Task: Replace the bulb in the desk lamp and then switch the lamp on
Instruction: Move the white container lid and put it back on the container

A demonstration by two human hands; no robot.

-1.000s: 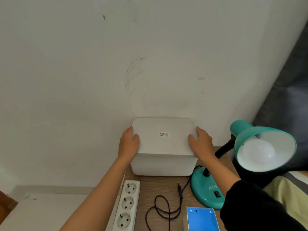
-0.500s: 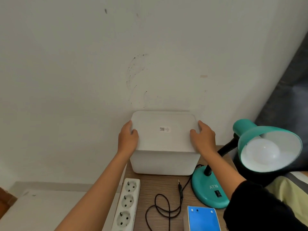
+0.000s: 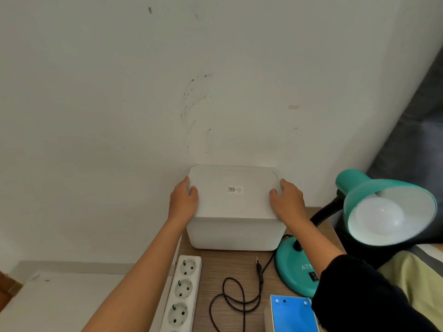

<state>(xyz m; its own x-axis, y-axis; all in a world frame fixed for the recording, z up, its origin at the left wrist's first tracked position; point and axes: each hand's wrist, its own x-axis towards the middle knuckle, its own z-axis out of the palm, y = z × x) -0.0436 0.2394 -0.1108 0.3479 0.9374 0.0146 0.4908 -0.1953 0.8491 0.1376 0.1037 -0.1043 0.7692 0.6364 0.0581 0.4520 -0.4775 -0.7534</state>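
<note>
Both hands grip the lid point(image 3: 233, 191) of a white box point(image 3: 235, 233) at the desk's point(image 3: 236, 265) back edge: left hand point(image 3: 183, 202) clasps its left end, right hand point(image 3: 286, 200) its right. Teal lamp point(image 3: 296, 269) stands at the right edge, bulb point(image 3: 378, 215) seated in the shade. Power strip point(image 3: 183, 292) lies along the left edge.

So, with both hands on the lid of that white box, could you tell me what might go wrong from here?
1. Lifting the lid, the right hand or its forearm could knock the lamp's gooseneck, which is right beside it, and swing the shade.
2. A bulb is already in the shade; bumping it may loosen it.
3. The loose black cable near the box could snag.
</note>
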